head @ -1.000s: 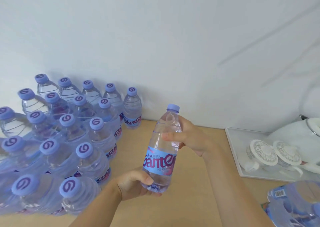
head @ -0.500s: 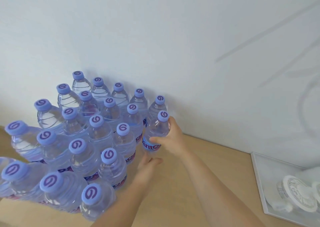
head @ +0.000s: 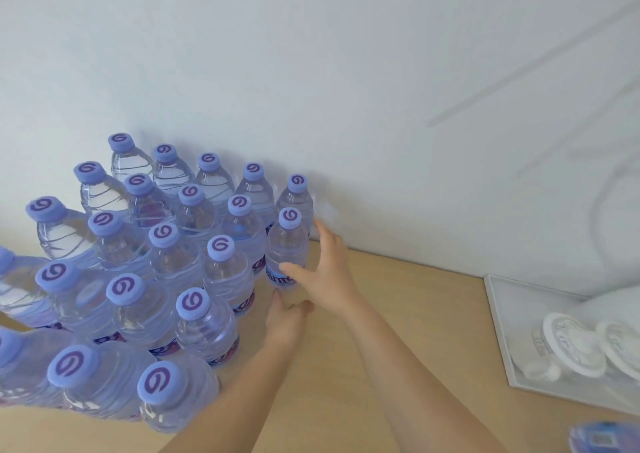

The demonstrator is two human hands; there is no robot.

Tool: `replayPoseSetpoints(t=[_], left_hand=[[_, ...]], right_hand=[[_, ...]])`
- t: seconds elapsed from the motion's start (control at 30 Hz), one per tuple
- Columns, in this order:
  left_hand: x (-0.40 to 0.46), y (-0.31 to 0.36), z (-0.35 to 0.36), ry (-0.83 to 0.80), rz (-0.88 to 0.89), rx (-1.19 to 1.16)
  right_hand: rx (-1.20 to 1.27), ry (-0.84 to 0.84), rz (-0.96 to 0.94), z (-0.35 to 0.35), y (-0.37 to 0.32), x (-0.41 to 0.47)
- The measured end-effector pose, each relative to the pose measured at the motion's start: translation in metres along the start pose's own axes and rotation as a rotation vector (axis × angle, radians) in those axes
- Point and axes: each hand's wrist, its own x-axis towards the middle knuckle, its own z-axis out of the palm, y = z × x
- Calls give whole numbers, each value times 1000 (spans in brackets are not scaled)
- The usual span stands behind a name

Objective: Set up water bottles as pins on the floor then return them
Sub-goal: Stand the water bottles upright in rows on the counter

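A clear water bottle [head: 286,245] with a purple cap stands upright on the wooden surface [head: 408,307], at the right end of the second row of a large group of identical bottles [head: 162,245]. My right hand [head: 329,272] wraps its right side, with the thumb on the label and the fingers stretched up behind it. My left hand [head: 285,317] cups the bottle's base from the front. The base itself is hidden by my fingers.
A white wall [head: 346,89] runs right behind the bottles. A white tray [head: 498,314] with round white lidded jars [head: 568,345] lies at the right. Part of a blue-labelled bottle [head: 602,438] shows at the bottom right corner.
The bottle was held up in both hands away from the group. It has since moved left and down onto the surface at the end of the row. My right fingers have loosened.
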Motion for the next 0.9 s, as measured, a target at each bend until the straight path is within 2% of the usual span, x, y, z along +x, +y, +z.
replayPoseSetpoints(t=[0.1,0.17,0.23,0.3,0.37,0.47,0.57,0.6,0.73,0.8,0.9], left_hand=[[-20,-11,24,-139,10,114],[-39,-21,47,-283,42,217],[-58,-31,72,-472,72,350],[-79,-41,95,-653,123,496],[-97,-49,111,-786,165,605],[-116,-58,124,-896,169,693],[-122,-63,124,-935,155,755],[-122,-64,122,-942,147,772],[-118,-66,113,-940,151,828],[-117,-66,109,-913,225,854],[-124,-64,105,-825,424,804]], right_hand=[[39,198,-30,-45,11,-52],[66,517,-31,-80,25,-101],[68,937,16,-111,41,-151],[-86,1296,46,-135,59,-198],[-211,1447,143,-147,77,-236],[-169,1451,365,-152,102,-268],[74,1294,532,-160,117,-279],[82,1224,578,-165,121,-282],[-204,1020,771,-180,121,-280],[-257,982,795,-175,106,-272],[-151,954,756,-163,73,-252]])
